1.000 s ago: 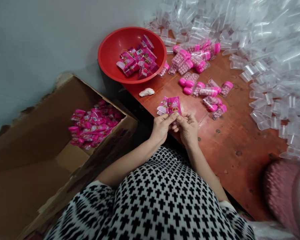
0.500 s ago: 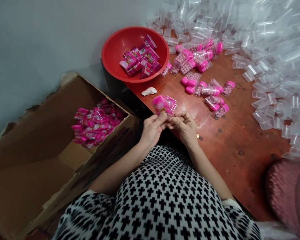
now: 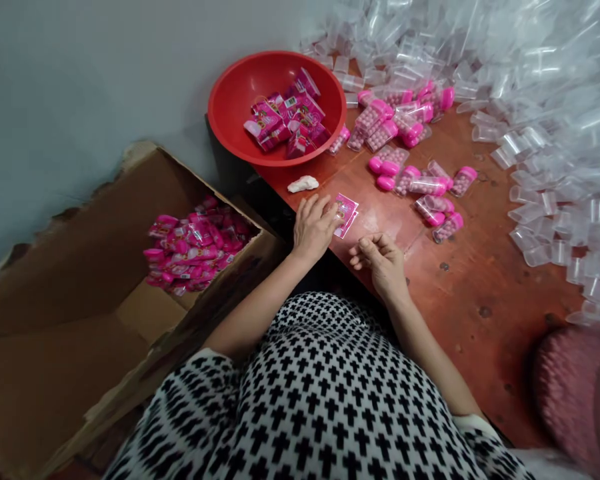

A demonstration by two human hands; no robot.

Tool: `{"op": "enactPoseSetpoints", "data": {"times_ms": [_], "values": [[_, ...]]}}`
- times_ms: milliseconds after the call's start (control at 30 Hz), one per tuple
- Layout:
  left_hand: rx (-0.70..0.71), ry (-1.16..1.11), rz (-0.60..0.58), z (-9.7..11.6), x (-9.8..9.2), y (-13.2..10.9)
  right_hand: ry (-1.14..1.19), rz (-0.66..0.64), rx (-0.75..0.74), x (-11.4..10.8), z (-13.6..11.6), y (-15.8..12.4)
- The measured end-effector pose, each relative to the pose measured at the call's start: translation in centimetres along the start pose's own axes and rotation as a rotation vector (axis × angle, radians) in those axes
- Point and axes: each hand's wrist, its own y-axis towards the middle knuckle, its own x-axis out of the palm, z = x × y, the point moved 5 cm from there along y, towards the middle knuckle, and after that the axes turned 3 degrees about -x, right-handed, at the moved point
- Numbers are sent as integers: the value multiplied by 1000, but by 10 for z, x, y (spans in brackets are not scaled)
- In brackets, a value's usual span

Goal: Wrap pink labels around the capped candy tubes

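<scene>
My left hand (image 3: 314,227) rests at the table's near edge, its bent fingertips pressing on a small stack of flat pink printed sleeves (image 3: 349,212) that lies on the wood. My right hand (image 3: 383,257) hovers just right of it, fingers loosely curled with nothing visible in them. Beyond my hands lie several clear tubes of pink beads with pink caps (image 3: 433,200). A red bowl (image 3: 230,113) at the table's far left corner holds several wrapped pink packs (image 3: 290,120).
A cardboard box (image 3: 130,200) on the left, below the table, holds a heap of finished pink packs (image 3: 195,243). Empty clear tubes (image 3: 540,100) are piled along the back and right. There is a white crumpled scrap (image 3: 303,183) near the bowl, and a tub of pink beads (image 3: 575,393) at lower right.
Both hands held a pink wrapped tube and sleeves up together. They have since parted; the left has dropped to the table with the sleeves, and the wrapped tube is out of my hands.
</scene>
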Motion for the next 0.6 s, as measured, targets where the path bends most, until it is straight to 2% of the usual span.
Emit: {"op": "enactPoseSetpoints", "data": {"times_ms": [100,267,400,500,567,600], "values": [[15,60,13,-8,9,7,-42,-2,-3,-7,-5,1],[3,-16,77,-12,6,5,-111,-12,-51,-10,-11,19],[-2,-86,65,2,5,-3,-43,45,-139,2,-11,42],[45,-127,-4,17,5,-12,47,12,-164,13,-12,54],[-23,-220,-12,20,1,-15,54,-18,-173,15,-14,58],[-114,-291,-4,18,0,-15,42,-42,-170,14,-16,59]]}}
